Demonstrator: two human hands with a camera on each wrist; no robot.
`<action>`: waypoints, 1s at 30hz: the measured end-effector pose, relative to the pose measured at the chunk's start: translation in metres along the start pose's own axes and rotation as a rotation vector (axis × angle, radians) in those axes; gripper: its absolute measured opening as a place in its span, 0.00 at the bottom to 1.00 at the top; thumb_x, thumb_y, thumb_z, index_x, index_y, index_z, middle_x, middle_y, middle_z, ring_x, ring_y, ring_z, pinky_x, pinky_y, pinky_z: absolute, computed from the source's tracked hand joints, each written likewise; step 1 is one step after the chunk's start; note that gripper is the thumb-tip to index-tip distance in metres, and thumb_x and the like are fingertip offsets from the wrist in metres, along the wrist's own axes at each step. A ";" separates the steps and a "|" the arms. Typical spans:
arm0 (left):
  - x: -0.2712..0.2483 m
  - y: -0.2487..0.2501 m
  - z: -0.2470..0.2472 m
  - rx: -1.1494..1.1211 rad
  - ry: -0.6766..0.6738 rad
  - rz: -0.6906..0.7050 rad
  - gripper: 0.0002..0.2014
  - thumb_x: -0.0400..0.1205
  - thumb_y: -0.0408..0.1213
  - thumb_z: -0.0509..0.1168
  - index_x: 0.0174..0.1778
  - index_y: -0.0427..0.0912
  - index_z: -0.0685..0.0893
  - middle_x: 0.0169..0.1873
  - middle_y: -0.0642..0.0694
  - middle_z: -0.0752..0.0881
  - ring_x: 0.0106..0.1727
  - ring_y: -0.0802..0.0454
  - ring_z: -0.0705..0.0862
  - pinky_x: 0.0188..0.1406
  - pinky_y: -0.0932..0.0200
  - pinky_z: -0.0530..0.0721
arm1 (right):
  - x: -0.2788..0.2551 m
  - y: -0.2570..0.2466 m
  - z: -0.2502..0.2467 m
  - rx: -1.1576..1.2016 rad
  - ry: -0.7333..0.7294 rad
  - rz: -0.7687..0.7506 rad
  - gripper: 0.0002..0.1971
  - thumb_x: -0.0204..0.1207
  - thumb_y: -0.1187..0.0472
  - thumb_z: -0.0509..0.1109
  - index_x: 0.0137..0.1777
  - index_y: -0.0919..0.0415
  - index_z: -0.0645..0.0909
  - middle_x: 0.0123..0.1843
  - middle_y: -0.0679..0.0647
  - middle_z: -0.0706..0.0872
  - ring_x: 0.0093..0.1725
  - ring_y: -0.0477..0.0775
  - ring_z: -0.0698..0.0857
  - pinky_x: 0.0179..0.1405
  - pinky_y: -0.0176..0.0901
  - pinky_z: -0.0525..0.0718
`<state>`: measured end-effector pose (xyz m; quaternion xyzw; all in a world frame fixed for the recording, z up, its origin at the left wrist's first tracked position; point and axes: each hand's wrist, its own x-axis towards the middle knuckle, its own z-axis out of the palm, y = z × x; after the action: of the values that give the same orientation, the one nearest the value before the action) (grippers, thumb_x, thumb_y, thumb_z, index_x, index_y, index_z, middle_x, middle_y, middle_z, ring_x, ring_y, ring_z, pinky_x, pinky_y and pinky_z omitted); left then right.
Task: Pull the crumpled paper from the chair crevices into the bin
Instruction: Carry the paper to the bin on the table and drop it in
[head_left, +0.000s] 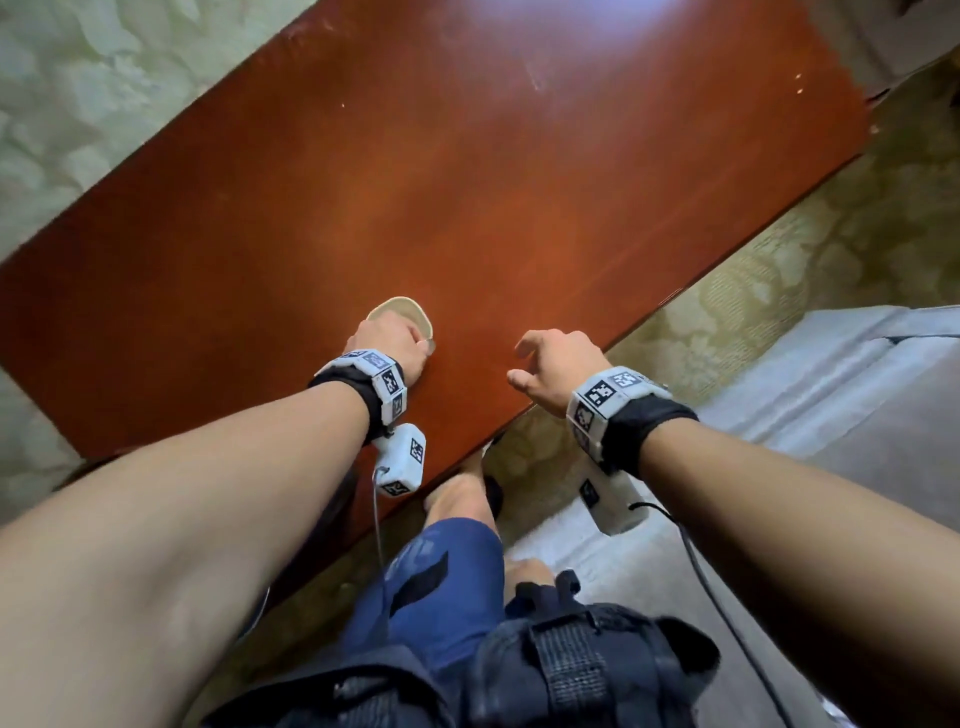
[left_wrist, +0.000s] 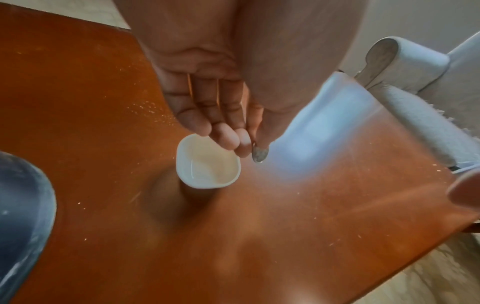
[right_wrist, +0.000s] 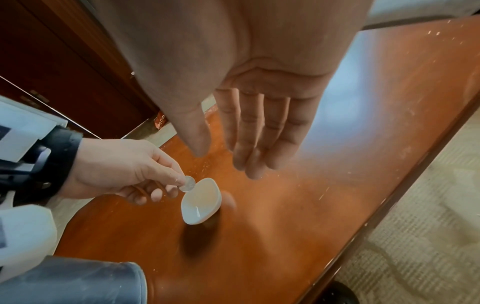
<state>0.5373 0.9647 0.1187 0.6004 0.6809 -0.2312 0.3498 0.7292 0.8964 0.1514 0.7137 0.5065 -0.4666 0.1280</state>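
My left hand (head_left: 418, 340) pinches a small silver coin (left_wrist: 259, 153) between thumb and fingertips, right over the rim of a little white dish (head_left: 402, 312). The dish stands on the reddish-brown wooden table (head_left: 467, 182). In the right wrist view the coin (right_wrist: 187, 183) hangs just above the dish (right_wrist: 201, 201), held by the left hand (right_wrist: 179, 181). My right hand (head_left: 519, 364) hovers over the table's near edge with its fingers relaxed and holding nothing; its fingers (right_wrist: 259, 133) are straight. No crumpled paper or bin shows in any view.
A grey upholstered armchair (head_left: 857, 374) stands to the right of the table, with its rolled arm (left_wrist: 405, 61) near the table corner. Patterned carpet (head_left: 831, 234) surrounds the table. A dark wooden cabinet (right_wrist: 52, 61) is behind the left hand.
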 end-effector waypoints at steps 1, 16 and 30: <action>0.008 -0.002 0.004 0.002 0.000 -0.013 0.10 0.82 0.50 0.67 0.53 0.52 0.90 0.53 0.42 0.88 0.55 0.39 0.85 0.55 0.53 0.81 | 0.008 0.000 0.004 0.003 -0.009 0.003 0.19 0.74 0.44 0.70 0.63 0.48 0.80 0.57 0.53 0.89 0.57 0.58 0.87 0.61 0.51 0.85; 0.063 -0.017 0.010 0.090 0.025 -0.126 0.18 0.77 0.49 0.68 0.60 0.47 0.87 0.51 0.39 0.88 0.47 0.37 0.86 0.45 0.51 0.83 | 0.046 0.005 -0.009 0.060 0.063 0.026 0.16 0.75 0.45 0.70 0.60 0.49 0.82 0.55 0.51 0.90 0.54 0.55 0.87 0.58 0.49 0.86; -0.005 0.080 -0.038 0.194 0.047 0.258 0.10 0.77 0.48 0.67 0.50 0.52 0.89 0.48 0.43 0.91 0.48 0.39 0.88 0.54 0.52 0.86 | -0.064 0.051 -0.058 0.189 0.308 0.162 0.15 0.76 0.48 0.69 0.60 0.51 0.82 0.58 0.51 0.88 0.59 0.57 0.85 0.60 0.50 0.84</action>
<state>0.6086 1.0031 0.1554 0.7191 0.5807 -0.2347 0.3009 0.7996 0.8723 0.2182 0.8240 0.4148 -0.3855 0.0185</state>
